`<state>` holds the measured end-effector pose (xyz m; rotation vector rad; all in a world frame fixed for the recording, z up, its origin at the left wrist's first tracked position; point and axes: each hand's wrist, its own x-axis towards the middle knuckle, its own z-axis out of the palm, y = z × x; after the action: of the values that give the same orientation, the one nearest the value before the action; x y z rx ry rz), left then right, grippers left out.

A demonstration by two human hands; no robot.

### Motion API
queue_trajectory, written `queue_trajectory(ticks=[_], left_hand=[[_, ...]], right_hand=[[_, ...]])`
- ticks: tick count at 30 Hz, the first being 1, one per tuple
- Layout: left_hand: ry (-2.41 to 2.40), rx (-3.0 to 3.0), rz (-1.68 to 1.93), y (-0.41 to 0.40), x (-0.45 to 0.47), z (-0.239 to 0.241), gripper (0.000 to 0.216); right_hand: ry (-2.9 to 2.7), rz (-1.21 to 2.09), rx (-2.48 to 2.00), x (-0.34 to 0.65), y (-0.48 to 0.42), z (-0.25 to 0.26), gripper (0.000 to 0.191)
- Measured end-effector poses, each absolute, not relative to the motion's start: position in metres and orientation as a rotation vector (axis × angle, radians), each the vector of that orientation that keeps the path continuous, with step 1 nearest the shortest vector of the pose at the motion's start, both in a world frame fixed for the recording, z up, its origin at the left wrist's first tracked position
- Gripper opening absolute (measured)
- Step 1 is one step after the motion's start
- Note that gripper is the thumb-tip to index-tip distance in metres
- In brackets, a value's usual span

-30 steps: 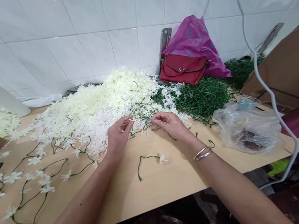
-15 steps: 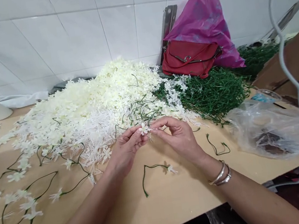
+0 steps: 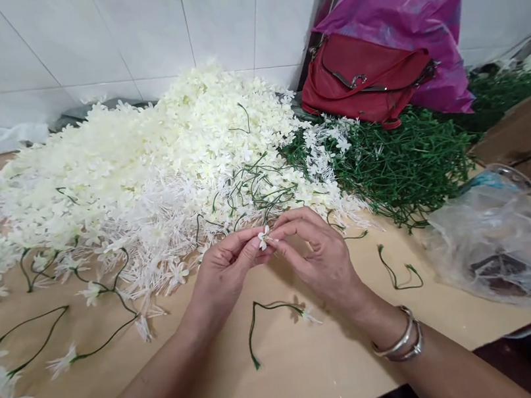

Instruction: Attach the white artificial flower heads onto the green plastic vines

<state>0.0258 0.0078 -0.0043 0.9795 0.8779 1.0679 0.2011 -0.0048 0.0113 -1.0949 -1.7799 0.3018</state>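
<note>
A small white artificial flower [image 3: 264,238] is held between my two hands, over the front of the flower pile. My left hand [image 3: 223,268] pinches it by the petals. With thumb and forefinger, my right hand [image 3: 316,254] grips a thin white part at its right side; the fingers partly hide this piece. Below my hands, a bent green stem [image 3: 252,334] with a white flower at one end lies on the table. Another green stem [image 3: 402,283] lies to the right of my right hand. Two silvery bangles [image 3: 404,341] circle my right wrist.
A heap of white flowers [image 3: 147,143] spreads behind my hands. Beside it are a green stem heap [image 3: 399,159], a red handbag [image 3: 366,74] and a purple bag [image 3: 417,10]. A clear plastic bag [image 3: 508,256] sits at right. Joined stems with flowers [image 3: 63,361] lie at left.
The view has shifted closer and downward, so the handbag and pile appear larger. Both hands still hold the flower, and its face has turned slightly between the fingers.
</note>
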Motion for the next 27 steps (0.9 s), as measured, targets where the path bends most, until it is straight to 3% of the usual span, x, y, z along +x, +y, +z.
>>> queue_trajectory(ticks=[20, 27], left_hand=[[0.886, 1.195, 1.030, 0.003, 0.032, 0.003, 0.030], [1.013, 1.563, 1.020, 0.000, 0.028, 0.001, 0.037]], right_hand=[[-1.364, 0.780, -1.179, 0.196, -0.005, 0.009, 0.010], [-1.370, 0.831, -1.185, 0.195, -0.006, 0.007, 0.010]])
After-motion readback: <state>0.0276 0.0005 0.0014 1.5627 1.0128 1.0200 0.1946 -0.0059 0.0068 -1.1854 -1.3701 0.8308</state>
